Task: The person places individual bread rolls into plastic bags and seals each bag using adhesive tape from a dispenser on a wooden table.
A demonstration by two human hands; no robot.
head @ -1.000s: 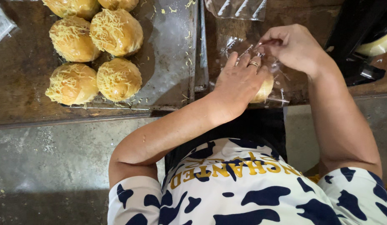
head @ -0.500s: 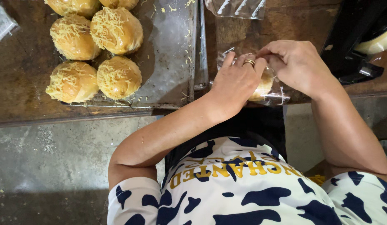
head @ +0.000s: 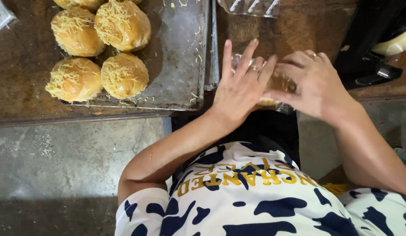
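A cheese-topped bun in a clear plastic bag lies on the brown wooden table, mostly hidden between my hands. My left hand lies flat against the bag's left side, fingers straight and spread, a ring on one finger. My right hand curls over the bag from the right, with its fingers closed on the bagged bun. The two hands touch over the bag.
A metal baking tray to the left carries several round buns topped with grated cheese. Empty clear bags lie at the top edge. A black device stands at the right. Below the table is a grey concrete floor.
My left hand's fingers have straightened and spread flat on the bag. My right hand has come down from the bag's top and closed over the bun.
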